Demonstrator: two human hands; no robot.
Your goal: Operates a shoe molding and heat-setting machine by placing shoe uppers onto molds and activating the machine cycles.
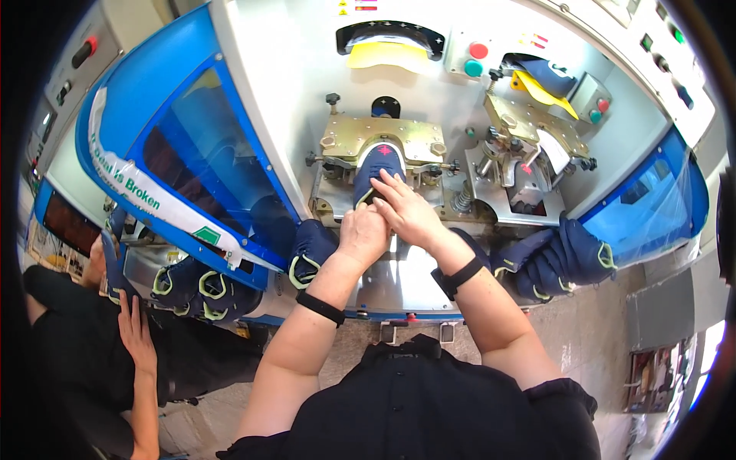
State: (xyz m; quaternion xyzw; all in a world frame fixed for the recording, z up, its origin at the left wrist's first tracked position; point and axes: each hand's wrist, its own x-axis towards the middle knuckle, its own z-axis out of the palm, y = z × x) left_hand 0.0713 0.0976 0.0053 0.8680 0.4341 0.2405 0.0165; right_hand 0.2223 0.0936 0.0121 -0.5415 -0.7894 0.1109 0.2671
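A navy shoe upper (368, 178) with a pale rim and a red mark on its toe is fitted toe-first against the brass-coloured clamp block (418, 136) of a machine. My left hand (364, 234) is closed around the upper's near end, where a bit of light green edging shows. Stretched across the top of the upper lies my right hand (405, 207), its fingers extended and its wrist side close to the left hand. The underside of the upper and my left fingertips are hidden.
A second clamp station (525, 180) stands to the right. Navy uppers (556, 257) are heaped beside it; another upper (310, 249) lies left of my hands. Red and green buttons (477, 60) sit on the back wall. Left of a blue guard (192, 138), a co-worker's hand (136, 333) touches another upper.
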